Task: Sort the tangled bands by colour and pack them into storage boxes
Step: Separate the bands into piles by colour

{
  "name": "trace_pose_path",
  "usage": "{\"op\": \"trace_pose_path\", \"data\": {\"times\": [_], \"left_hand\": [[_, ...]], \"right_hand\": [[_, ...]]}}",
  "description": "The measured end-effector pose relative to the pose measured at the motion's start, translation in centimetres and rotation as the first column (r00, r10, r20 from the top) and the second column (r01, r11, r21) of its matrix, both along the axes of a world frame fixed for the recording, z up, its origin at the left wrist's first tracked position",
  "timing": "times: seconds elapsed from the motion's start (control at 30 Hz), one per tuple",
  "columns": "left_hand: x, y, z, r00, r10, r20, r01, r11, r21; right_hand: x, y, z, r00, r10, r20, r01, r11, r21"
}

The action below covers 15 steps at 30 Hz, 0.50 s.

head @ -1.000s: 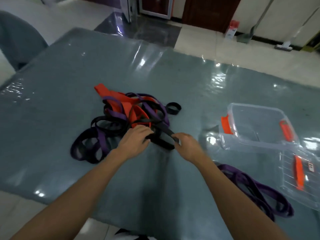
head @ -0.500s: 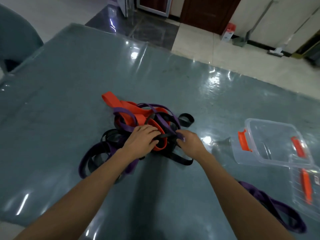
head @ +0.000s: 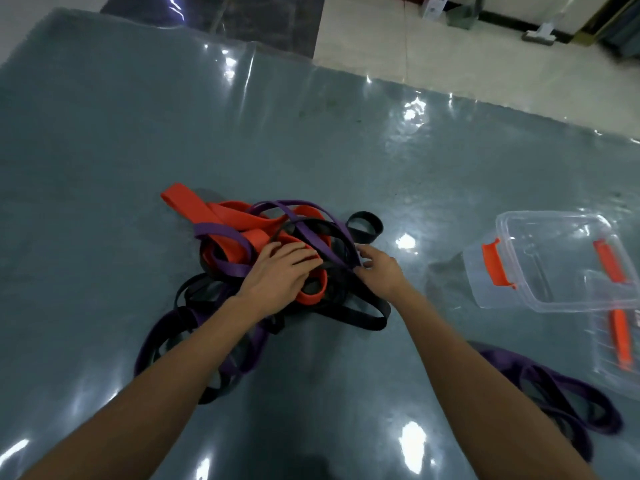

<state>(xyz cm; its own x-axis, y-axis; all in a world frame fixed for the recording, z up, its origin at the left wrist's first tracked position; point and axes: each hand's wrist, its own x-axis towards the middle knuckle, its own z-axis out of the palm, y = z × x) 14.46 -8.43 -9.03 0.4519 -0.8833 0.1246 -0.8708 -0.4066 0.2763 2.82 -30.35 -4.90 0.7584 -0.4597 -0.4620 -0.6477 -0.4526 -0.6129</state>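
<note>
We see a tangled heap of bands (head: 263, 258) at the centre of the frame, lying on a grey-blue table (head: 138, 133) under a glossy clear cover. Orange bands (head: 221, 216) run to the upper left of the heap, purple bands (head: 311, 233) loop across its top and lower left, and black bands (head: 363, 313) trail from its lower right edge, with one small black loop (head: 365, 225) sticking out at the upper right. Our left hand (head: 280, 275) lies palm down on the middle of the heap, fingers spread and only slightly bent, pressing on the orange and purple straps; whether any fingertip hooks under a strap, we cannot tell. Our right hand (head: 379, 271) sits at the heap's right edge, fingers loosely curled, its fingertips touching a purple strap; a firm pinch is not plainly visible. At the right of the frame stands an open clear storage box (head: 554, 299) with orange latches, and just below it lies a clear lid (head: 609, 368) with an orange clip. A separate bundle of purple bands (head: 554, 393) rests on the table at the lower right, apart from the heap and near the lid.
</note>
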Motion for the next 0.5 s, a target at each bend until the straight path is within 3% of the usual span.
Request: {"op": "trace_pose_path", "data": {"times": [0.27,0.5], "left_hand": [[-0.2,0.8,-1.3,0.999,-0.043,0.011,0.044,0.993,-0.114],[-0.9,2.9,-1.0,0.999,-0.035,0.017,0.037,0.992,-0.123]], "right_hand": [[0.1,-0.7,-1.3,0.995,-0.09,0.034,0.078,0.965,0.251],[-1.4,-0.1,0.6,0.972,-0.2,0.119,0.188,0.977,0.103]]}}
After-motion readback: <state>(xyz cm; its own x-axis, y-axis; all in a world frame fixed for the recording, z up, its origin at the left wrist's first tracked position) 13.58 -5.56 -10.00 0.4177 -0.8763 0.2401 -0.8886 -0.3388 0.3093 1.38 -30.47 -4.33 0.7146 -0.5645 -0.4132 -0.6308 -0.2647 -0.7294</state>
